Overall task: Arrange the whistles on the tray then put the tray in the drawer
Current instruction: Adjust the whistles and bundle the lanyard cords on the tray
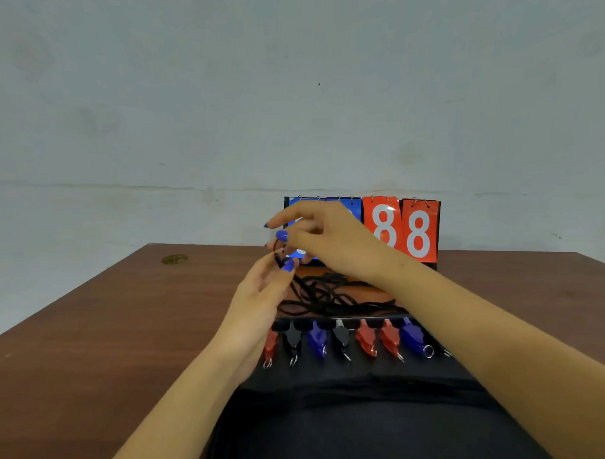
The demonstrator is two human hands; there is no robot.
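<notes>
Several whistles lie in a row on a black tray (pixel 337 375) close to my body: a red whistle (pixel 270 343), a black whistle (pixel 293 337), a blue whistle (pixel 317 338) and others further right. Behind the tray a tangle of black cord (pixel 331 297) lies on the table. My left hand (pixel 262 299) pinches one end of that cord between thumb and fingers, raised above the table. My right hand (pixel 315 239) hovers just above it, fingers curled, pinching the same cord near its top.
A flip scoreboard (pixel 402 231) with blue cards and red cards showing 88 stands at the table's back edge against the wall. The brown wooden table (pixel 109 322) extends left. A small gold round object (pixel 174 259) lies at its far left.
</notes>
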